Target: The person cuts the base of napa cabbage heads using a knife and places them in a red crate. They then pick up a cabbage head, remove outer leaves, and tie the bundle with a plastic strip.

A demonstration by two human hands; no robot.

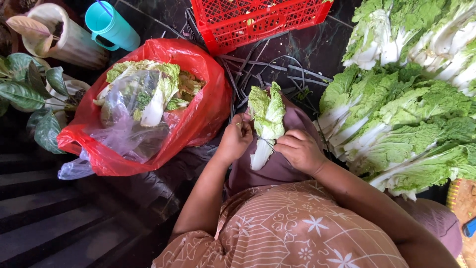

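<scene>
Holding a small cabbage (267,124) over your lap, you are gripping it from both sides. Your left hand (235,140) is closing its fingers on the left edge of the leaves, and your right hand (299,150) is clenching around the white stem, where a thin string is crossing. A red bag (198,114) with leaves is lying to your left, a pile of cabbages (401,124) to your right, a red crate (258,17) ahead.
</scene>
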